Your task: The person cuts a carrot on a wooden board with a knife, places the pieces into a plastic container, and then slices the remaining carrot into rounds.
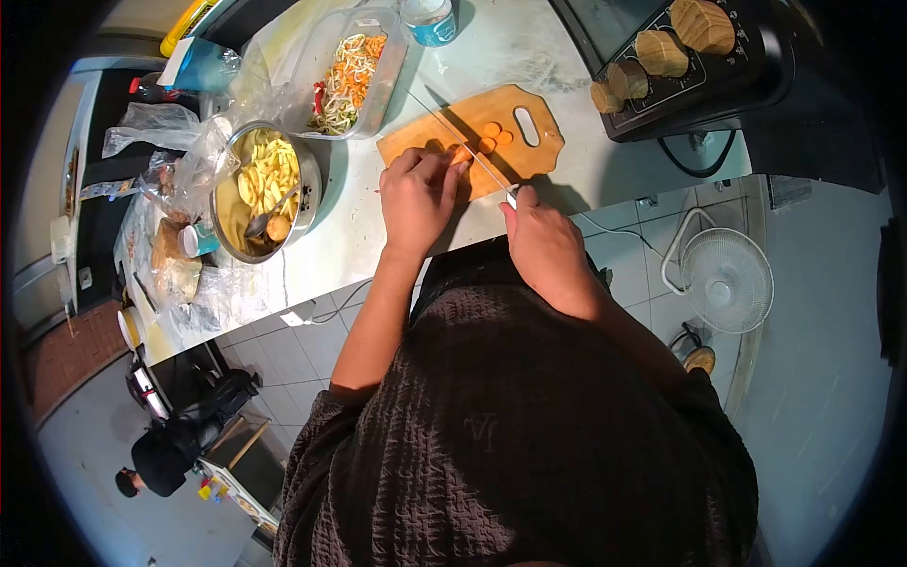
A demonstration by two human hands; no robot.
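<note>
A wooden cutting board with a handle hole lies on the counter. My left hand has its fingers curled over a piece of carrot on the board. The handle of a knife is in my right hand, fingers wrapped round it. The thin blade of the knife slants up and left across the board, beside the carrot piece. Several round carrot slices lie to the right of the blade, near the handle hole.
Left of the board stand a plastic container of sprouts and shredded carrot and a metal pot with pale yellow pieces and a spoon. A black oven is at the upper right. A person is at the lower left.
</note>
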